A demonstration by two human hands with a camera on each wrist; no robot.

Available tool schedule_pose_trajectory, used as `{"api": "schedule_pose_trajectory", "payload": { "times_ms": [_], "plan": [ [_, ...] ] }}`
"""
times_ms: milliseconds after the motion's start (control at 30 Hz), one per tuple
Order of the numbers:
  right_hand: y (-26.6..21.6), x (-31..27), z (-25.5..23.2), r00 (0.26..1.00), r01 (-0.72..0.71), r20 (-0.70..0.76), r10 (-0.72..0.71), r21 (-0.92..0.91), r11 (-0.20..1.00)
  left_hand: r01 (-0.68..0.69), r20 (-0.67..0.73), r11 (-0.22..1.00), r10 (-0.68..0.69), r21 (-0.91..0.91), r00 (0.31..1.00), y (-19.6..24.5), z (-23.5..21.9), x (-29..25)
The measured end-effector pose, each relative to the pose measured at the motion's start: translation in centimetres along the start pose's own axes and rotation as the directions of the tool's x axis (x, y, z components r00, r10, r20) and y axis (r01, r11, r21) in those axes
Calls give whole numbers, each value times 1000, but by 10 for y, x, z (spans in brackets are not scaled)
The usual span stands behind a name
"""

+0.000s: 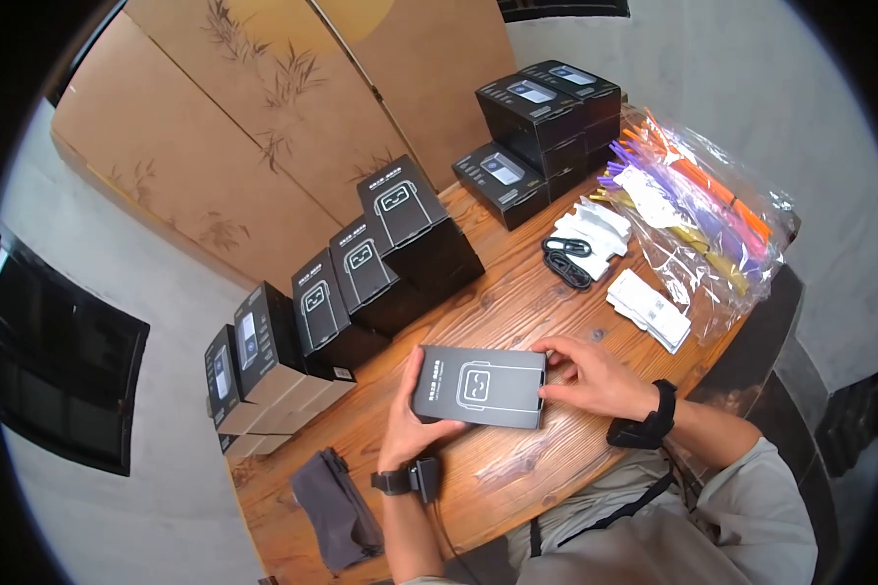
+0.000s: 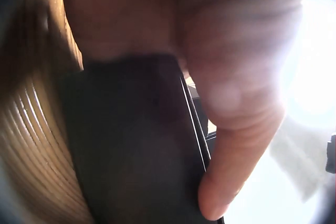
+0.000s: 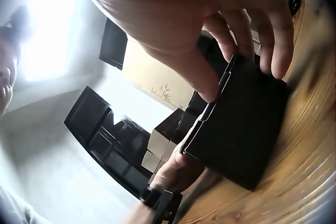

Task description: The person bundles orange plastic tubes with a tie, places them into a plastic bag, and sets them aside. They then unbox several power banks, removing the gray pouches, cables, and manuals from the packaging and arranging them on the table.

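A black box (image 1: pixel 483 386) with a white line-drawn smiling device on its face lies between both hands, over the wooden table. My left hand (image 1: pixel 415 424) grips its left end, thumb along the near side and fingers at the far side. In the left wrist view that thumb (image 2: pixel 231 171) presses along the edge of the box (image 2: pixel 131 140). At the other end, my right hand (image 1: pixel 595 380) pinches the box's narrow end between thumb and fingers. The right wrist view shows the thumb (image 3: pixel 207 88) at the seam of the box's end (image 3: pixel 241 124), with the fingers across from it.
Stacked black boxes (image 1: pixel 400 219) line the table's far side, with more boxes (image 1: pixel 546 107) at the back right. A black cable (image 1: pixel 566 263), white papers (image 1: pixel 649 310) and a plastic bag of coloured sticks (image 1: pixel 698 195) lie on the right. A dark cloth (image 1: pixel 337 507) lies front left.
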State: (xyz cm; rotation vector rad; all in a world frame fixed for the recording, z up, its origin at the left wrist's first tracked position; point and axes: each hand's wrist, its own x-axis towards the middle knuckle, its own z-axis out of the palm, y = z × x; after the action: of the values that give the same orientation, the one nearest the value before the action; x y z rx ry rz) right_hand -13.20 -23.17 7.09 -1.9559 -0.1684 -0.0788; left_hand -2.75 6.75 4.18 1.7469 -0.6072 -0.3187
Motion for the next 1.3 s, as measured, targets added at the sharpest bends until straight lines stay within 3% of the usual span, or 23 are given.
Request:
{"api": "schedule_pose_trajectory", "payload": {
  "times_ms": [133,233,333,433,533,633,767,800,867,933,1033,1167,1267,1300],
  "plan": [
    [-10,2,2,999,15,-34,-17,-62,998,-45,-14,999,45,13,999,2,-1,1],
    [-12,5,1,993,-106,66,101,80,991,-51,-24,993,48,-108,999,5,0,-1],
    [-21,7,-4,952,-296,210,222,452,841,-54,-38,962,46,-267,998,-2,2,-3],
    [-40,9,-5,972,-226,170,160,518,825,-65,-60,940,47,-336,997,-5,5,-5],
    [-55,6,2,998,39,25,-55,429,902,-32,-151,969,-5,-244,989,-5,8,-5],
    [-47,11,-2,947,297,142,-287,-53,953,-40,-180,978,3,-204,984,-9,8,-7],
    [-38,6,14,926,373,147,-346,-236,897,-46,-179,969,2,-241,984,-13,9,-8],
    [-36,5,17,930,367,142,-340,-270,890,-39,-171,971,-2,-236,985,-13,9,-9],
    [-32,3,22,936,352,128,-328,-338,873,102,-236,972,-152,-212,960,-14,9,-14],
    [-28,3,24,946,323,117,-301,-297,899,156,-278,961,-218,-229,936,-18,8,-17],
    [-30,3,24,952,307,91,-293,-292,906,74,-323,956,-168,-284,931,-31,8,-17],
    [-32,3,22,964,264,27,-266,-252,931,71,-339,958,-166,-277,926,-37,7,-18],
    [-45,1,6,997,81,18,-79,-226,971,71,-358,968,-157,-241,921,-35,8,-18],
    [-42,1,4,995,102,7,-103,-217,971,52,-361,967,-142,-249,922,-37,9,-17]
  ]
}}
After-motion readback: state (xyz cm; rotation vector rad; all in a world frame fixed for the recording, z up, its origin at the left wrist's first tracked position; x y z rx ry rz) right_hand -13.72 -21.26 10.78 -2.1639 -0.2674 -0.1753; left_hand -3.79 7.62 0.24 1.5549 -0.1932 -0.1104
